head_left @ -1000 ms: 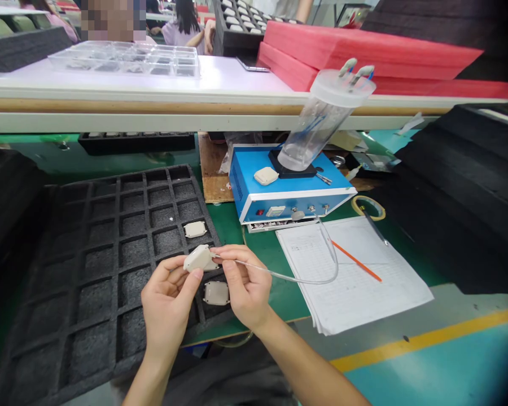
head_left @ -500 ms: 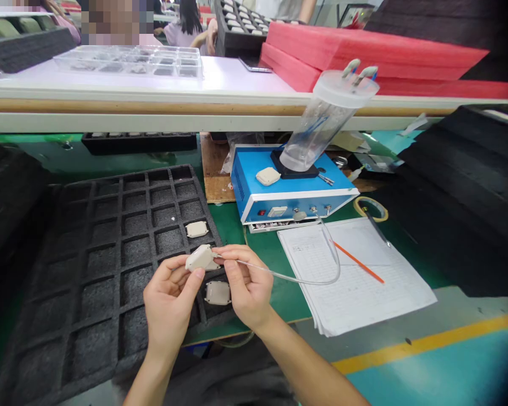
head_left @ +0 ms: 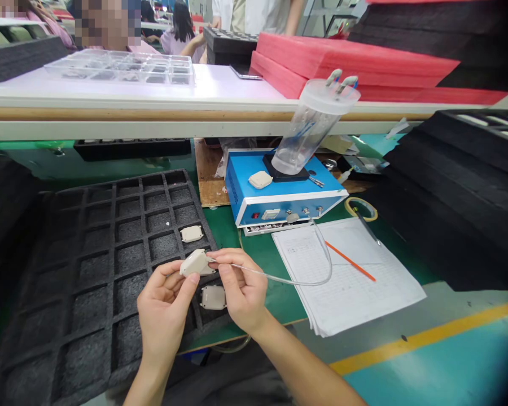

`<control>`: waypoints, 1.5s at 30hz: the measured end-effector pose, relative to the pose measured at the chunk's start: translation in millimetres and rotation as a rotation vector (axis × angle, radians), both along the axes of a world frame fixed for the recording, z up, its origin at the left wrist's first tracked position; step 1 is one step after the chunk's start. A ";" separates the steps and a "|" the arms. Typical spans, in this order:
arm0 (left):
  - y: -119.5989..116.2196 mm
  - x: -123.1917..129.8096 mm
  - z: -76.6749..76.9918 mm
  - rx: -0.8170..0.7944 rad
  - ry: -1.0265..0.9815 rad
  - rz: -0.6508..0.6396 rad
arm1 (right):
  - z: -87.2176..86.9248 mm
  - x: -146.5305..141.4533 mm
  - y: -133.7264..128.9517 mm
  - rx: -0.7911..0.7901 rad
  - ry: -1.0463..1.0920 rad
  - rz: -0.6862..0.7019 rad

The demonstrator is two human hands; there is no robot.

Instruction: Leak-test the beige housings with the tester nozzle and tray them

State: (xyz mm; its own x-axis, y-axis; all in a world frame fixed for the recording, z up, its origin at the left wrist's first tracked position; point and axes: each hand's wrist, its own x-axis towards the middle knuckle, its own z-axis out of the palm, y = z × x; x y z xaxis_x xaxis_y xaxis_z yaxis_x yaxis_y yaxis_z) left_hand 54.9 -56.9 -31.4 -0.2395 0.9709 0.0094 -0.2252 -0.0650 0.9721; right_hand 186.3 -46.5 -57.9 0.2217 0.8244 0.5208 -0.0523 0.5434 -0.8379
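Note:
My left hand (head_left: 165,299) pinches a beige watch case (head_left: 195,263) between thumb and fingers, tilted above the black foam tray (head_left: 91,270). A thin clear tube (head_left: 279,278) is gripped near its tip by my right hand (head_left: 242,287), and that end meets the side of the case. From there the tube loops over the papers to the front of a blue box (head_left: 283,204). Two similar cases lie in tray pockets: one case (head_left: 192,233) behind my hands, another case (head_left: 214,297) just below them. A further case (head_left: 260,180) rests on top of the box.
A clear cylinder (head_left: 300,132) leans on the box. Printed sheets (head_left: 342,282) with an orange stick (head_left: 350,261) lie at right, near a tape roll (head_left: 366,210). Black foam stacks (head_left: 444,203) and red foam (head_left: 342,59) stand beyond. People are at the back.
The whole view has shifted slightly, so things appear a little further left. Both hands keep the same hold on case and tube. In the background, a dark tray has been lowered onto a stack.

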 end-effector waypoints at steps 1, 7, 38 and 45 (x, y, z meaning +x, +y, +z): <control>0.3 0.2 -0.1 -0.001 0.000 0.001 | 0.3 0.0 0.0 0.000 0.000 0.000; 1.0 0.3 0.6 -0.008 0.007 0.003 | 2.1 -0.6 1.0 -0.004 0.001 0.004; -0.3 -1.4 2.4 -0.023 0.045 0.002 | 3.9 -1.4 1.0 -0.023 -0.021 -0.021; 0.0 0.2 2.0 -0.043 0.113 -0.036 | 4.6 0.4 0.3 0.009 -0.045 -0.006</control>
